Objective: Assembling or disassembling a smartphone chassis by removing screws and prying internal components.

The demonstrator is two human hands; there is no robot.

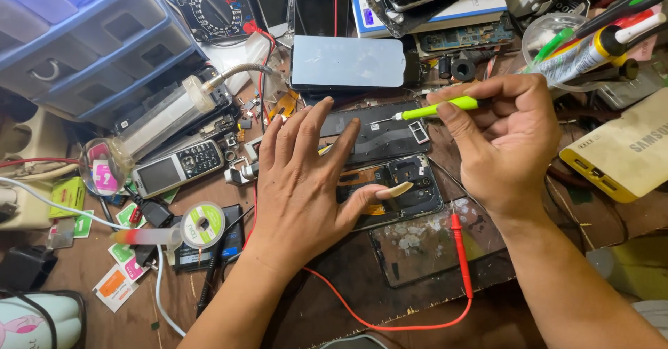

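Note:
An opened black phone (390, 161) lies face down in the middle of the cluttered bench, its inner boards and camera cut-outs exposed. My left hand (306, 182) rests flat on its left part, fingers spread, thumb stretched across the lower frame. My right hand (504, 137) grips a small screwdriver with a lime-green handle (435, 109). Its thin metal tip (381, 120) points left and touches the upper part of the phone.
A detached dark screen (348, 61) lies just behind the phone. A red test probe (459, 244) and its lead lie in front. At left are a keypad phone (177, 168), a solder spool (202, 225), blue drawers (83, 36). A yellow power bank (619, 157) sits right.

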